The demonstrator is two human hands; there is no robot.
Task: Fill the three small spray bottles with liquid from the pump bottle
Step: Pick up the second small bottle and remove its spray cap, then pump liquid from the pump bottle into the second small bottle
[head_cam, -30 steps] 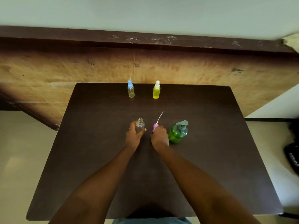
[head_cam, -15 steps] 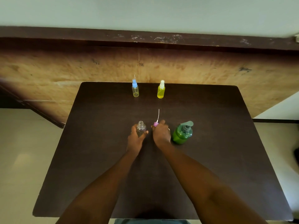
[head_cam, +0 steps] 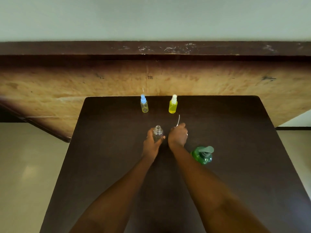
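My left hand (head_cam: 152, 142) grips a clear small spray bottle (head_cam: 157, 133) that stands upright on the dark table (head_cam: 104, 165) with its neck uncapped. Just to its right, my right hand (head_cam: 178, 136) holds the removed spray cap; only its thin white dip tube (head_cam: 178, 120) sticks out beyond the fingers, and the pink head is hidden. The green pump bottle (head_cam: 202, 155) stands to the right of my right forearm. At the table's far edge stand a blue-capped small bottle (head_cam: 144, 104) with pale yellow liquid and a white-capped one (head_cam: 173, 105) full of yellow liquid.
A worn wooden board (head_cam: 84, 84) under a dark ledge runs right behind the table's far edge. Pale floor (head_cam: 25, 174) lies to the left of the table and a strip of it to the right.
My right hand has moved away from the pump bottle toward the far side, carrying the cap with its tube. The pink head no longer shows. The left hand keeps its grip on the clear bottle.
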